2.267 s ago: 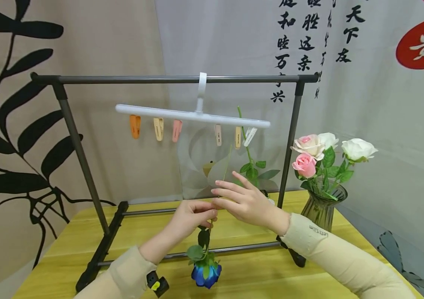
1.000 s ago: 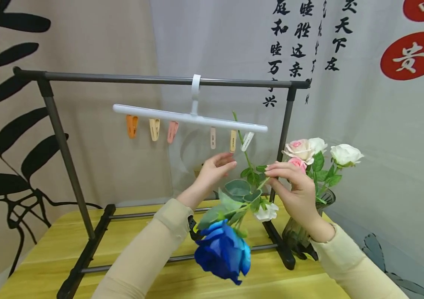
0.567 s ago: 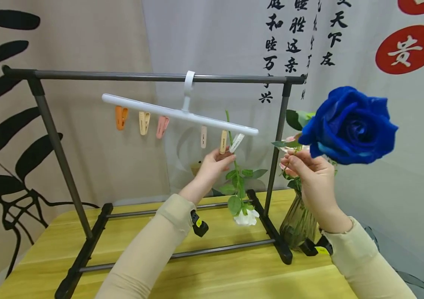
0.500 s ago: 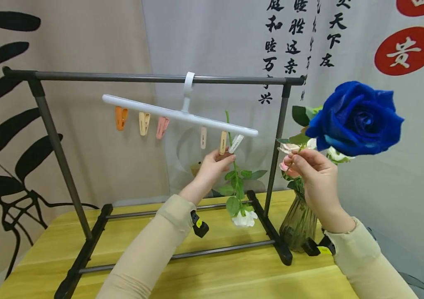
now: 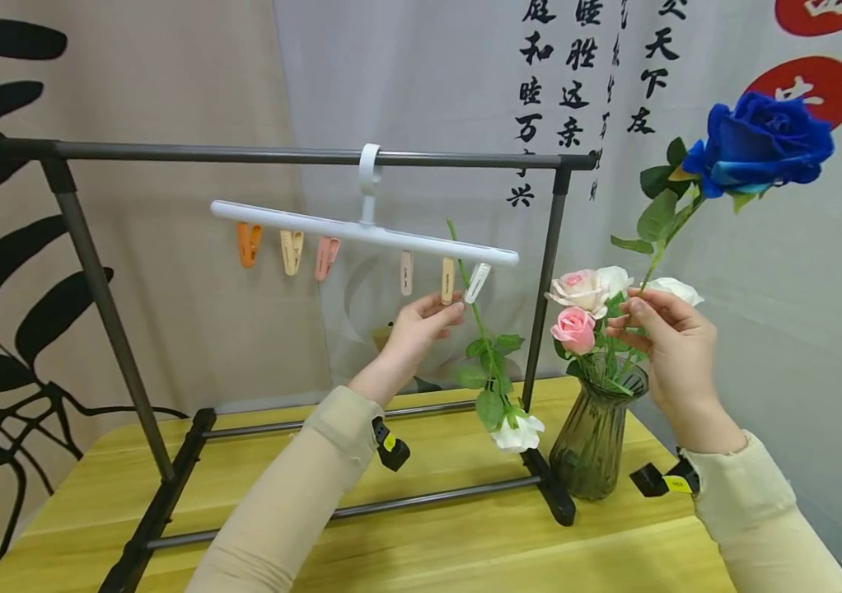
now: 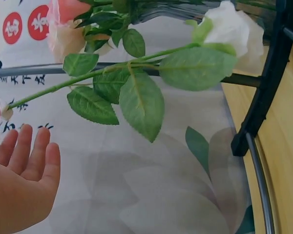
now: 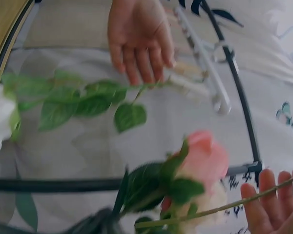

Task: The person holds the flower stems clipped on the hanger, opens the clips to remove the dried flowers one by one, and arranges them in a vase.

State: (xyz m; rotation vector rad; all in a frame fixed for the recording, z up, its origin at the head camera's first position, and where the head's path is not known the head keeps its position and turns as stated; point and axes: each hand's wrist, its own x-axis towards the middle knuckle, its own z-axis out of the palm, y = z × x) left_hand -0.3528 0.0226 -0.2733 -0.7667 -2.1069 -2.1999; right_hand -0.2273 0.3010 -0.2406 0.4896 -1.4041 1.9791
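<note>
In the head view my right hand [image 5: 680, 354] pinches the stem of a blue rose [image 5: 765, 144], bloom up, above the vase. The rose's stem [image 7: 210, 212] crosses the fingers in the right wrist view. My left hand [image 5: 413, 338] is raised to the lower end of a yellow clothespin [image 5: 447, 280]; its fingers look extended and loose in the left wrist view, without a visible grip. Beside it, a white clothespin [image 5: 477, 282] meets the stem of a white rose [image 5: 517, 431] hanging bloom down. All the clothespins hang from a tilted white hanger [image 5: 295, 220].
The dark rack [image 5: 243, 154] carries the hanger and stands on a wooden table [image 5: 421, 552]. A glass vase [image 5: 590, 449] of pink and white roses stands by the rack's right foot. Orange [image 5: 248, 245], pale yellow and pink clothespins hang at left.
The blue rose passed from my left hand to my right, which swung it bloom up and to the right. My left hand rose to the yellow clothespin. The white rose swings slightly.
</note>
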